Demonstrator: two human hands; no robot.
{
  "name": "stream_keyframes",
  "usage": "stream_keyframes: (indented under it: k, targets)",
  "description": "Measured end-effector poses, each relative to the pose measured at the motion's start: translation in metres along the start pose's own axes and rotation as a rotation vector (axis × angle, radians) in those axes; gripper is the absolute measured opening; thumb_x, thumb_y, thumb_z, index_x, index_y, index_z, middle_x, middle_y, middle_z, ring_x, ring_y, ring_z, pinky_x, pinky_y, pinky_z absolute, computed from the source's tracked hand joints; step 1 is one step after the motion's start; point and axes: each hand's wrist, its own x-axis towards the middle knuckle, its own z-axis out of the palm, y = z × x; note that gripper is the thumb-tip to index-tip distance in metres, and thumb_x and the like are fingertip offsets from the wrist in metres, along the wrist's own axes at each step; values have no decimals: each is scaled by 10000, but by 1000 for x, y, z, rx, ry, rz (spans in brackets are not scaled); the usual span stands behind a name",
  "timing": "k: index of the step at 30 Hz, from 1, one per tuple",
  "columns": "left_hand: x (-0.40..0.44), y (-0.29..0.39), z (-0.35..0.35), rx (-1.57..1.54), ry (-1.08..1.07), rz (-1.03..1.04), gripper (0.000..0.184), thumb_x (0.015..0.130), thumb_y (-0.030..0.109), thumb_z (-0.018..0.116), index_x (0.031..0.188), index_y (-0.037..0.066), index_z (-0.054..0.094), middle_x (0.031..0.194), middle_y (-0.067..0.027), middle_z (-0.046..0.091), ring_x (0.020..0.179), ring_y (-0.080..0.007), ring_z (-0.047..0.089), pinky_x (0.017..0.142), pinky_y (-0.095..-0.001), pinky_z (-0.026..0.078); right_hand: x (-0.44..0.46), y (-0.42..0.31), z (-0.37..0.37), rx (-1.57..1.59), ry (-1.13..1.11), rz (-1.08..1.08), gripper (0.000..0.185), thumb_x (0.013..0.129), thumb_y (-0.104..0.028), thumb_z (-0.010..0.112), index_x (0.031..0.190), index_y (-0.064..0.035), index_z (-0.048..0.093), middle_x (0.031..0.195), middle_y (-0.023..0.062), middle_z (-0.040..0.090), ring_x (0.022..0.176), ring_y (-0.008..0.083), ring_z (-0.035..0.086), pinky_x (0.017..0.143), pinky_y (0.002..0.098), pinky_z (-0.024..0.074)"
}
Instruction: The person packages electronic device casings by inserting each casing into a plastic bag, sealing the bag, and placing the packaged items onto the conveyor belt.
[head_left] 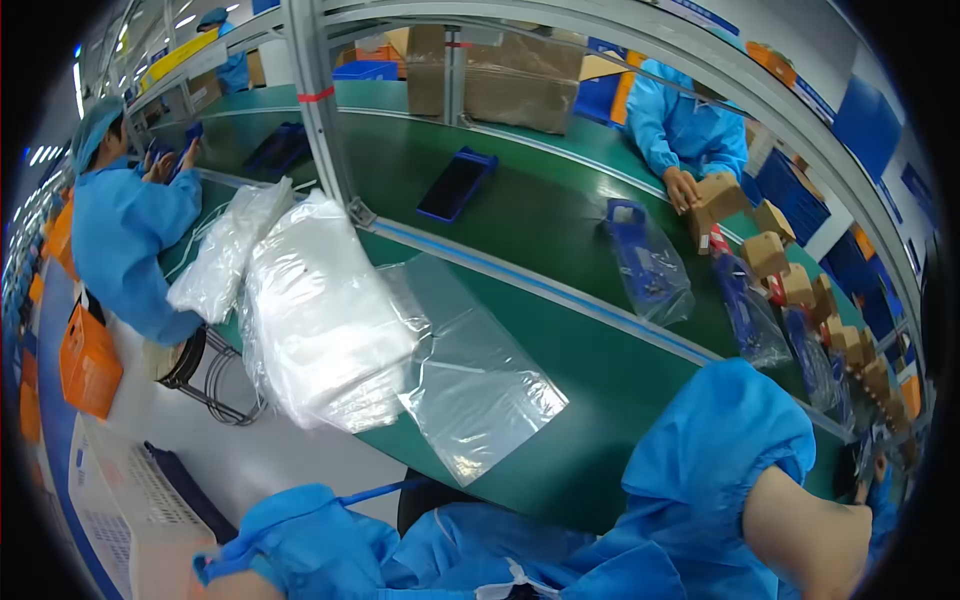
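Note:
My right arm reaches to the lower right, its blue sleeve gathered above a bare wrist; my right hand's fingers are outside the picture. At the lower left, only my other blue sleeve and a bit of bare forearm show, and my left hand is cut off. In front of me, a thick stack of clear plastic bags lies on the green table. One flat clear bag sticks out from it to the right. Behind the stack is a crumpled bundle of plastic.
Beyond a metal rail, a green conveyor belt carries a blue tray and a bagged blue item. Several small cardboard boxes line the right. Co-workers in blue sit left and opposite. A white crate stands lower left.

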Motion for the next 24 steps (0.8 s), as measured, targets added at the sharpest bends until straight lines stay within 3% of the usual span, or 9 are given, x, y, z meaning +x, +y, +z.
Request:
stream_keyframes:
  k: [1,3,4,6,8,11,16,19,24]
  targets:
    - [-4,-4,-12,60,-59,-93,362,932,167,433,709,9,670,761,-144,663,840,-178,640,866,-344,496,0,5,-3,44,-1,-6,358,914,-126,375,766,105,604,693,238,589,601,314,608,770,491,531]
    - [-26,-1,-36,-258,-134,-477,134,889,65,519,865,16,641,743,-112,603,732,-127,587,688,-270,492,-2,22,-21,171,72,29,375,919,-137,393,716,87,615,683,226,606,588,312,620,724,477,544]
    - [-54,4,-16,37,222,-654,108,833,92,559,777,28,626,699,-109,620,601,-177,581,566,-309,478,-5,33,-32,246,123,55,384,922,-145,415,674,64,621,676,209,621,573,306,631,672,457,555]
    - [-86,-23,-24,408,140,-878,56,701,81,669,703,57,618,651,-93,614,573,-263,574,551,-312,469,-25,46,-58,346,194,186,383,900,-226,501,692,60,649,700,174,655,557,289,633,650,434,556]
    - [-99,-52,1,912,59,-1359,139,708,159,714,722,81,600,704,-83,608,653,-266,591,593,-318,473,-59,56,-66,273,301,344,442,893,-307,518,700,64,660,717,148,667,543,264,616,678,428,544]
    - [-156,-84,7,1122,-56,-1407,250,652,179,762,852,96,638,899,-65,612,833,-251,606,679,-355,490,-89,67,-60,-31,524,766,398,915,-217,469,681,54,644,677,127,652,561,242,611,660,398,531]
    - [-194,-87,-4,1316,33,-1439,258,624,162,770,849,104,656,946,-41,616,940,-256,570,828,-380,430,-111,74,-44,-154,720,1548,189,878,-116,551,841,38,655,705,101,661,678,165,641,623,274,502]
    - [-200,-87,-6,1344,0,-1417,186,637,116,748,805,103,673,948,-34,618,927,-248,572,822,-361,425,-129,81,-36,-236,545,1618,163,886,-102,546,879,12,662,729,95,665,665,138,640,601,249,493]
    - [-204,-93,-13,1386,-12,-1482,140,650,96,734,778,94,677,901,-14,623,885,-236,576,807,-360,424,-151,97,-31,-286,480,1654,209,873,-204,568,853,-19,662,685,86,657,601,213,641,546,279,479]
